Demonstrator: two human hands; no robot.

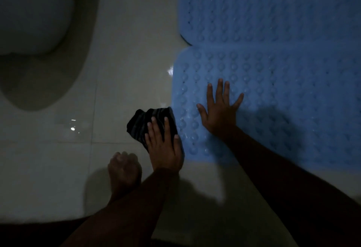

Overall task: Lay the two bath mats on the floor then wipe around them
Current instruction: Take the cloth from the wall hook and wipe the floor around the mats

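Note:
Two blue bath mats with raised bumps lie flat on the pale tiled floor. The near mat (283, 94) fills the right middle, and the far mat (273, 6) lies above it, slightly overlapping its top edge. My right hand (218, 108) rests flat on the near mat's left part, fingers spread. My left hand (164, 145) presses a dark striped cloth (150, 123) onto the floor right at the near mat's left edge. The cloth is crumpled and partly hidden under my fingers.
A white toilet base (33, 12) stands at the upper left with its shadow on the floor. My bare foot (124, 170) is planted just left of my left wrist. Wet glints (72, 127) show on the tiles left of the cloth.

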